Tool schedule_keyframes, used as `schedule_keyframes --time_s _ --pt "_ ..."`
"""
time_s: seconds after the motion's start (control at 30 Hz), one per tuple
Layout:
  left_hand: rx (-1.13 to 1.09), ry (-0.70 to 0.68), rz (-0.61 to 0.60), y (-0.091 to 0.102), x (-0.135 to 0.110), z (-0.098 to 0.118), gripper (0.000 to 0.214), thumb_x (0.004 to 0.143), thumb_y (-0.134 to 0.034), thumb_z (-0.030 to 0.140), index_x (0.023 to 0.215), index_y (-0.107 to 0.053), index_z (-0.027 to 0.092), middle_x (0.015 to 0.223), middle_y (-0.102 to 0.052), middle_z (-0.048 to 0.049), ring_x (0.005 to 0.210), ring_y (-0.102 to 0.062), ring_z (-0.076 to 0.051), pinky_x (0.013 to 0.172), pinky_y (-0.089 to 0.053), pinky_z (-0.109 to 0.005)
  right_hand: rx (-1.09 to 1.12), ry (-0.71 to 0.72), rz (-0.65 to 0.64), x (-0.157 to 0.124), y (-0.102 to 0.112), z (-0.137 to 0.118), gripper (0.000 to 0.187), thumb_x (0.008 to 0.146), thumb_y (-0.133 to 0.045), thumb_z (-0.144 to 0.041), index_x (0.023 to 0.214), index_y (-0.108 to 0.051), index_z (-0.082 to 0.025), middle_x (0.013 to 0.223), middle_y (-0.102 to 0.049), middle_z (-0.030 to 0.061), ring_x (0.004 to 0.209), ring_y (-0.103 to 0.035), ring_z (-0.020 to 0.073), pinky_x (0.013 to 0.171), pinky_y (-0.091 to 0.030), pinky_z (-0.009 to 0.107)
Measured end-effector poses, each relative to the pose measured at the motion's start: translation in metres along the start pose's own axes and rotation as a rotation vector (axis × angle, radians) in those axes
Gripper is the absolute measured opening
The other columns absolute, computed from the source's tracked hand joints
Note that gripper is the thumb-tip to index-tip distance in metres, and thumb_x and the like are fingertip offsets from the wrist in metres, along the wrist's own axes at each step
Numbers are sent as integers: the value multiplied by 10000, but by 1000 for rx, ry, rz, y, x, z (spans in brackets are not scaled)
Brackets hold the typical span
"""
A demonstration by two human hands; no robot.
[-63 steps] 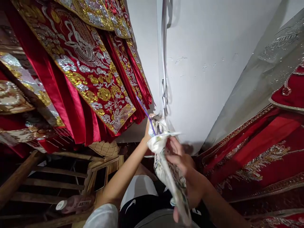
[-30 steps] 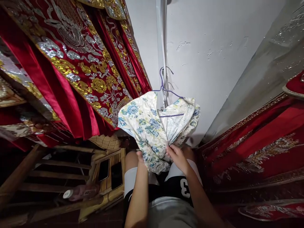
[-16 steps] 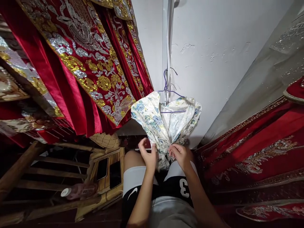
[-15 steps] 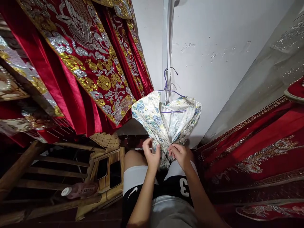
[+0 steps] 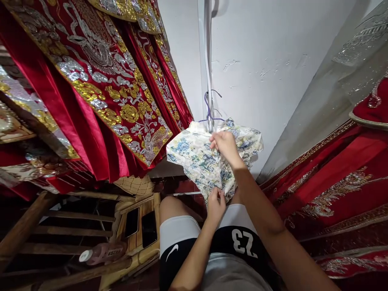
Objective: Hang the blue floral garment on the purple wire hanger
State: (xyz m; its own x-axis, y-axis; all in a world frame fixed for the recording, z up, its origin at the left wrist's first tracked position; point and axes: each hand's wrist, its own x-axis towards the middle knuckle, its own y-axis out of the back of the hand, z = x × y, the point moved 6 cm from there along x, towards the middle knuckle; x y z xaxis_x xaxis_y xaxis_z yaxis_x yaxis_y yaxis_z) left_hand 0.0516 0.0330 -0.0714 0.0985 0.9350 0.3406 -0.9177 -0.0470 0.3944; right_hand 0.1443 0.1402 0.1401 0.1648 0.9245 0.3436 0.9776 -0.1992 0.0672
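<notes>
A short-sleeved blouse (image 5: 194,155), cream with blue and green flowers, hangs on a thin purple hanger (image 5: 208,115) in front of the wall. My right hand (image 5: 224,144) is closed in a pinch at the top of the blouse's front, just below the collar. Whether a zipper pull is between those fingertips is too small to tell. Lower down, my left hand (image 5: 216,202) pinches the cloth near the bottom of the front seam. Between my two hands the front edges lie together in one line. My right forearm covers part of the blouse's right side.
Red embroidered garments (image 5: 130,105) hang at the left, and more red beaded cloth (image 5: 327,190) at the right. On a bamboo seat (image 5: 136,242) lie two dark phones (image 5: 149,229); a pink bottle (image 5: 104,253) is beside them. A pale pole (image 5: 205,56) stands against the wall.
My right hand has moved up the blouse's front to the collar, and the open V neck is now drawn together. My left hand has shifted right and down and now pinches the cloth.
</notes>
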Motion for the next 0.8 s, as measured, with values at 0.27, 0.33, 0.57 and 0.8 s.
schedule_keyframes --time_s 0.27,0.33,0.57,0.8 --pt "-30 -148 -203 31 67 27 41 878 -557 175 888 -567 214 781 -641 -18 739 -614 -185 723 -460 -291 141 76 -107 3 0 -23 239 919 -544 -250 717 -634 -159 523 -618 -10 400 -446 72 423 -314 194" --pt "-78 -283 -4 74 102 64 198 946 -551 234 1137 -593 198 840 -683 -30 778 -636 -184 779 -486 -302 138 55 -119 -5 4 -19 231 900 -555 -247 695 -624 -166 504 -603 -17 405 -457 76 431 -324 197" --pt "170 -706 74 136 165 172 174 1010 -511 239 1072 -666 192 971 -705 -69 883 -653 -184 816 -501 -305 65 161 -141 -10 -1 -20 271 921 -576 -353 717 -637 -185 498 -569 -32 426 -449 92 469 -332 222" --pt "-98 -456 538 212 184 129 82 1008 -577 228 994 -642 182 1001 -679 -27 1000 -620 -155 941 -477 -309 -51 41 -65 -27 -5 59 320 862 -598 -396 607 -589 -201 465 -488 -44 435 -426 115 483 -294 261"
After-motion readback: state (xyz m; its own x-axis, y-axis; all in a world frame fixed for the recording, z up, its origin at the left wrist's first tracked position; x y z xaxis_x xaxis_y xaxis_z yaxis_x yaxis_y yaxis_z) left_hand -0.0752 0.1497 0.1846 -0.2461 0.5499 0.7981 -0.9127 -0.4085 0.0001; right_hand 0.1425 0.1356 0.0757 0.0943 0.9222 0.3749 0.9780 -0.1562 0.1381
